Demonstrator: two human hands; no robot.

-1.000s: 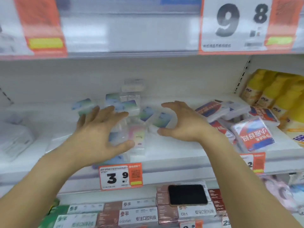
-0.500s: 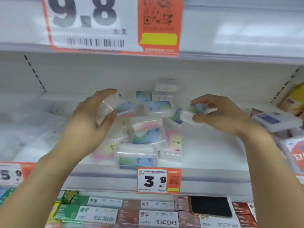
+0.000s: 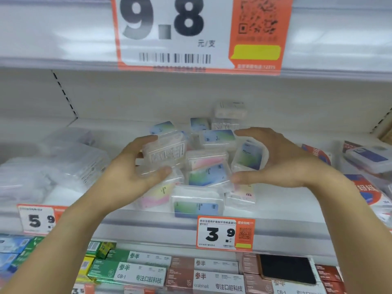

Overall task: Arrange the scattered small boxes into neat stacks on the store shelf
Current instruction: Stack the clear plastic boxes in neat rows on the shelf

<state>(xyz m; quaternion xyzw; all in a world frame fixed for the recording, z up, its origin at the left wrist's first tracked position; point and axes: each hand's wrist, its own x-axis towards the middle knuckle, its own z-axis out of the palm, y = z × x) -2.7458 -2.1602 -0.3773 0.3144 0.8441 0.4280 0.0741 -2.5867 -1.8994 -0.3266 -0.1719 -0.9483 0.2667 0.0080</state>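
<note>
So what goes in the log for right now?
left hand: holds clear box | right hand: holds blue-green box | pile: unstacked

Two hands: the left hand (image 3: 127,177) and the right hand (image 3: 282,162). About a dozen small boxes (image 3: 209,174) lie heaped on the shelf (image 3: 286,200); blur prevents an exact count. Three price tags (image 3: 226,234) show fully.

Bare shelf (image 3: 127,128) lies open behind and left of the box pile (image 3: 203,166); clear packs (image 3: 63,164) crowd far left.
</note>
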